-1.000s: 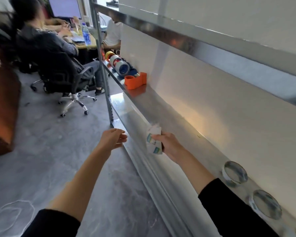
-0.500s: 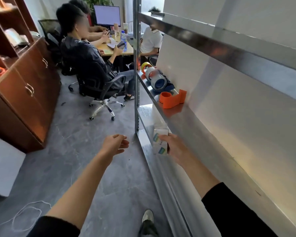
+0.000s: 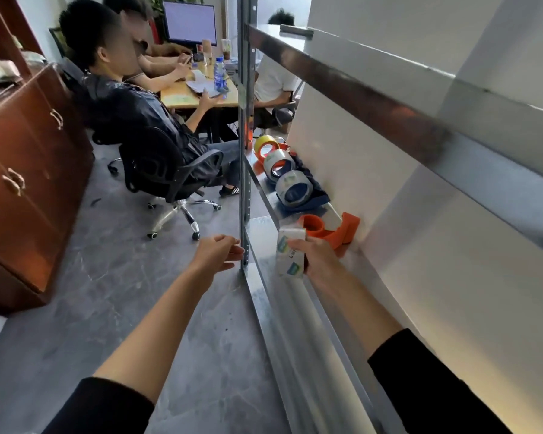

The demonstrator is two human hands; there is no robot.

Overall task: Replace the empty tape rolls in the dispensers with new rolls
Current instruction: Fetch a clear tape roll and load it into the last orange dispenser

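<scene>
My right hand (image 3: 318, 260) grips a white tape roll (image 3: 290, 252) with small blue-green labels, held edge-on just above the steel shelf (image 3: 351, 277). Right behind it an orange tape dispenser (image 3: 333, 228) with an empty hub sits on the shelf against the white wall. Farther along lie a blue dispenser with a clear roll (image 3: 295, 189), another clear roll on an orange core (image 3: 278, 164) and a yellow roll (image 3: 265, 145). My left hand (image 3: 220, 252) hovers left of the shelf's upright post (image 3: 243, 183), fingers loosely apart, holding nothing.
An upper steel shelf beam (image 3: 373, 95) runs overhead on the right. People sit on office chairs (image 3: 170, 180) at a desk (image 3: 198, 95) beyond the post. A brown wooden cabinet (image 3: 29, 170) stands at the left. Grey floor lies between.
I have walked along the shelf toward the dispensers. The orange dispenser is now right behind the roll in my right hand, and my left hand has come close to the post.
</scene>
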